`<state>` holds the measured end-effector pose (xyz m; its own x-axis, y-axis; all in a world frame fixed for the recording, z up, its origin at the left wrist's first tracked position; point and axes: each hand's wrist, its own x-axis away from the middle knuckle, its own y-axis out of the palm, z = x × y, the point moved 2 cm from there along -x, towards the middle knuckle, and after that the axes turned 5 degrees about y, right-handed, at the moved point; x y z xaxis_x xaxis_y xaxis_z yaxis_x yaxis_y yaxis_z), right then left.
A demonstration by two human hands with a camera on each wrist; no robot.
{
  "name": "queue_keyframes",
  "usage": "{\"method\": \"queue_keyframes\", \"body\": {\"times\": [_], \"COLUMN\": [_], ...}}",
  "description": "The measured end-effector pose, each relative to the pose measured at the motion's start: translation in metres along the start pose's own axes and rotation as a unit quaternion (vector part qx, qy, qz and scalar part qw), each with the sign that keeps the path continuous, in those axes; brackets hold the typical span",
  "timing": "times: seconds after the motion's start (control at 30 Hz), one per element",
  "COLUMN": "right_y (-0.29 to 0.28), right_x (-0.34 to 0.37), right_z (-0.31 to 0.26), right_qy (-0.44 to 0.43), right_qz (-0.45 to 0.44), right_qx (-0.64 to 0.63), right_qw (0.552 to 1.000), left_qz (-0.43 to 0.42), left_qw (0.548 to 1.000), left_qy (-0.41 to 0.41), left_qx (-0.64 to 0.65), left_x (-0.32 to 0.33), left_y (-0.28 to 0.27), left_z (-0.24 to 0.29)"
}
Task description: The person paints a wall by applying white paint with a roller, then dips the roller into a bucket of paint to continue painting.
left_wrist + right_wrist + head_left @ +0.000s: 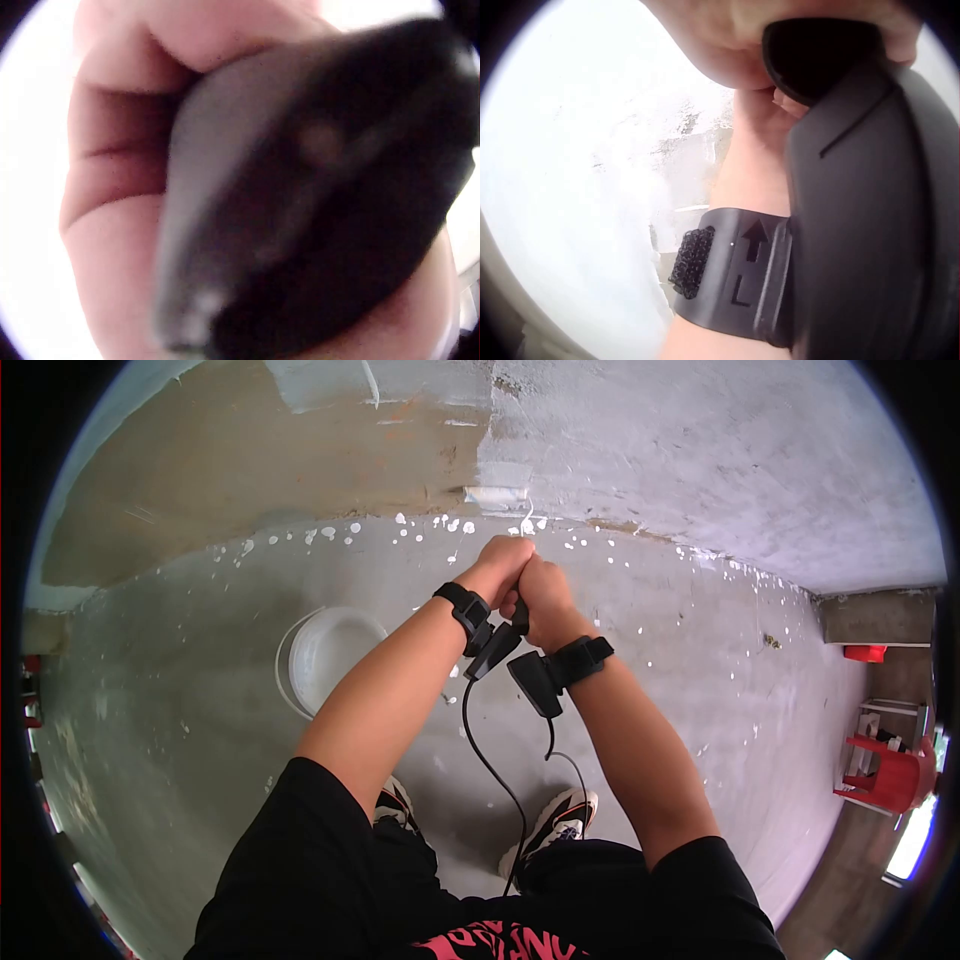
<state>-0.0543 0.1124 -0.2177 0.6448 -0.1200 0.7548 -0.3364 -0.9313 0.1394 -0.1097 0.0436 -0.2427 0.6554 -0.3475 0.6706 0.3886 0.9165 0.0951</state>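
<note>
Both hands grip the black handle (521, 618) of a paint roller, fingers curled round it. The left hand (503, 565) and right hand (543, 592) are pressed close together on it. Beyond them, a thin white frame (528, 512) leads to the white roller sleeve (497, 495), which lies at the foot of the wall, on the border between brown bare wall (400, 460) and pale coated wall (640, 450). Fingers wrap the blurred dark handle end (300, 195) in the left wrist view. From the right wrist, the handle's butt (821, 56) pokes out below the hand.
A white bucket (303, 660) stands on the grey floor (640, 760), left of the forearms. White paint spots dot the floor along the wall. Cables (490, 765) hang from the wrist cameras past the shoes (555, 822). A red chair (890, 775) stands far right.
</note>
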Motion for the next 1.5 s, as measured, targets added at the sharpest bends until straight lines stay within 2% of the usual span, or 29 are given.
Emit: {"method": "queue_keyframes", "body": {"times": [0.13,0.27,0.33,0.57,1.07,1.23,1.5], "right_y": [-0.001,-0.005,-0.007,-0.010,0.014,0.017,0.022], "right_x": [-0.030,-0.051,-0.053,-0.065,0.029,0.055,0.100], "right_z": [0.011,0.020,0.020,0.031,-0.015,-0.027,-0.048], "right_qy": [0.028,0.046,0.068,0.069,-0.020,-0.053,-0.120], "right_qz": [0.017,-0.005,0.016,-0.007,-0.024,-0.013,-0.023], "right_qx": [-0.005,0.004,0.019,-0.038,-0.018,0.009,0.027], "right_qw": [0.999,0.999,0.997,0.997,0.999,0.998,0.992], "left_qz": [-0.016,-0.015,-0.010,-0.003,-0.007,0.021,0.017], "left_qw": [0.999,0.998,0.997,0.999,1.000,0.996,0.991], "left_qy": [-0.039,-0.054,-0.063,-0.048,0.022,0.084,0.130], "left_qx": [0.015,0.036,0.038,0.021,0.017,0.010,0.012], "left_x": [-0.028,-0.038,-0.047,-0.047,0.029,0.055,0.097], "left_y": [-0.007,-0.009,-0.007,-0.007,-0.006,-0.002,0.002], "left_z": [-0.018,-0.025,-0.032,-0.034,0.020,0.038,0.066]}}
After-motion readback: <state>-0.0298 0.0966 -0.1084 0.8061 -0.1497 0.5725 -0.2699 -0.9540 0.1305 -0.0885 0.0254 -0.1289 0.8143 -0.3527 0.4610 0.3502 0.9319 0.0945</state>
